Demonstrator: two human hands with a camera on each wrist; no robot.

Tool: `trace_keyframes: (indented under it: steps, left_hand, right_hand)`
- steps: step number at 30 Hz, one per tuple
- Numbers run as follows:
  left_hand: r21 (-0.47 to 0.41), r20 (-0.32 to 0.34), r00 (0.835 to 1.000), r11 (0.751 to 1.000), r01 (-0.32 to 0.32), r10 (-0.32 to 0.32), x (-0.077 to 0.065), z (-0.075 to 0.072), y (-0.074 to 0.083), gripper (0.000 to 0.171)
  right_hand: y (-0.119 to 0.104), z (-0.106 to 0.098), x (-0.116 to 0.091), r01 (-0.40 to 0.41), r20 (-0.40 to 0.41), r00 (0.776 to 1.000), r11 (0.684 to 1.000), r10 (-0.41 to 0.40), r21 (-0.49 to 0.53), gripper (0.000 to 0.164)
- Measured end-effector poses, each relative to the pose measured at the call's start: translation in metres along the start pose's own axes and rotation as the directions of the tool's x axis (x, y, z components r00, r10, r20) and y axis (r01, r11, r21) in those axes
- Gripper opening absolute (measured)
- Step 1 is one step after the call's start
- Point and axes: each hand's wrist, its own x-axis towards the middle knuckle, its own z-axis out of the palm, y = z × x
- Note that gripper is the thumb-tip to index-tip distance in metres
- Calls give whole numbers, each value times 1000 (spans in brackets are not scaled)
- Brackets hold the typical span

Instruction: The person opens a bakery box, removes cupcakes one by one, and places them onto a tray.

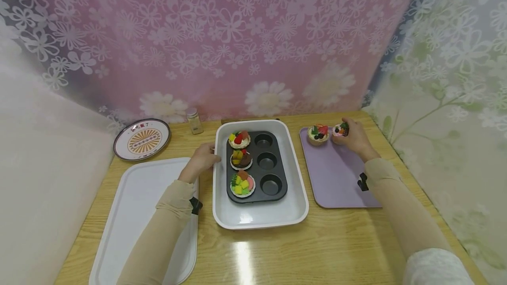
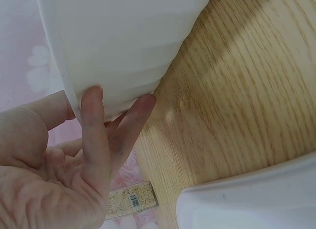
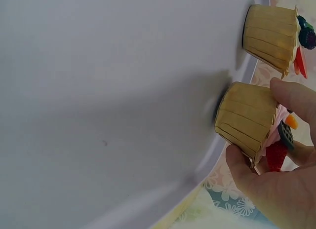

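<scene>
While my left hand [image 1: 203, 161] grips the white basin [image 1: 269, 215] at its nine o'clock, my right hand [image 1: 356, 140] pinches a cupcake [image 3: 244, 118] at two; pick-up apparently underway, level lift advised.

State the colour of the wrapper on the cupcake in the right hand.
The wrapper is light tan; the right wrist view shows it best.

The left hand [image 1: 202, 161] and right hand [image 1: 355, 138] are held in pinching poses, with both forearms [image 1: 158, 234] extended behind the fingers [image 2: 134, 119].
</scene>
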Motion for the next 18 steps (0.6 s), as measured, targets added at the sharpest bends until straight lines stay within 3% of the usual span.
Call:
trace_keyframes:
  steps: [11,18]
  left_hand:
    - [2,-4,1000,1000,4,-4,1,0,-1,57]
    - [8,-8,1000,1000,11,-11,0,1,0,55]
  right_hand:
    - [3,-1,0,6,18,1000,1000,-6,-17,91]
    - [5,-6,2,-19,71,997,1000,20,-8,98]
